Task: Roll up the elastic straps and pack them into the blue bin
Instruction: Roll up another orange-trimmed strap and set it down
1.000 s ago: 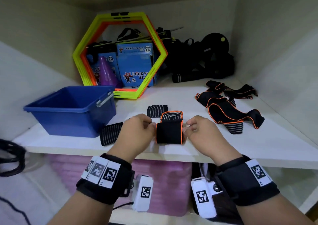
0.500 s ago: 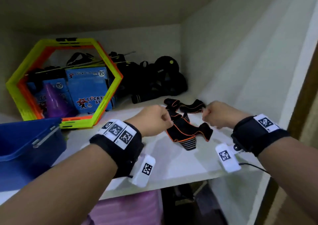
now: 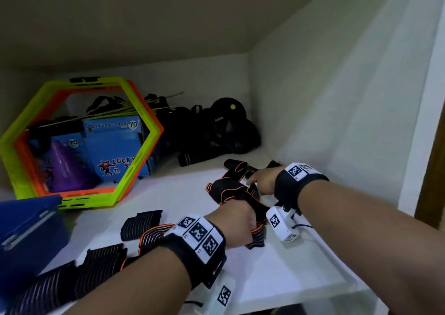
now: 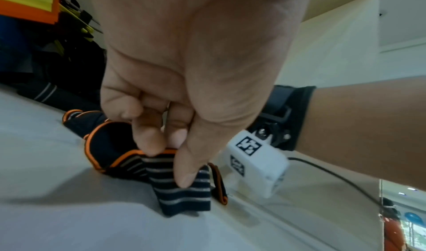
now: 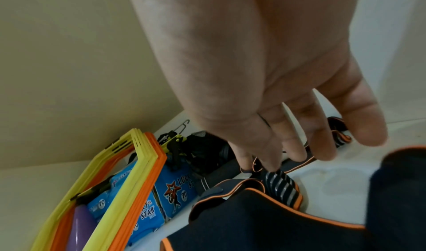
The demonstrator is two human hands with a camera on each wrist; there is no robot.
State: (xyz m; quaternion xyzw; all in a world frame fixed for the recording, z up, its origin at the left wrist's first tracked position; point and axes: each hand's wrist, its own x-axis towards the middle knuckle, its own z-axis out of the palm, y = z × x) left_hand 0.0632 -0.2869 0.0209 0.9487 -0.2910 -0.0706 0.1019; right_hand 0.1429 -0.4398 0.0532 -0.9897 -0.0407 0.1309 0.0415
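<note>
On the white shelf (image 3: 183,194), the biggest thing is the stack of yellow and orange hexagon frames (image 3: 134,170), leaning upright against the back wall toward the left corner. Behind them stand blue Lucky Star boxes (image 3: 113,146) and a purple cone (image 3: 65,165). Along the back edge, running to the right corner, sits a heap of black gear (image 3: 216,131); I can't make out the pieces.

The blue bin (image 3: 26,233) sits at the left edge, only its near corner showing in the head view. Nothing of its inside is visible to me.

Right of the bin, near the front edge, lie flat striped strap pieces (image 3: 101,261), with another striped piece (image 3: 140,222) just behind them, all partly hidden by my left forearm.

Toward the right side of the shelf is the tangle of black elastic straps with orange trim (image 3: 228,189), loose and unrolled, well apart from the bin.

My left hand (image 4: 184,69) is down on the near end of that tangle: thumb and fingers (image 4: 149,136) pinch the striped strap end (image 4: 182,194), which rests on the shelf.

My right hand (image 5: 265,72) is over the far end, fingers (image 5: 297,145) stretched out and spread, tips at the strap loops. Whether they actually touch the fabric, I can't tell; they grip nothing.
</note>
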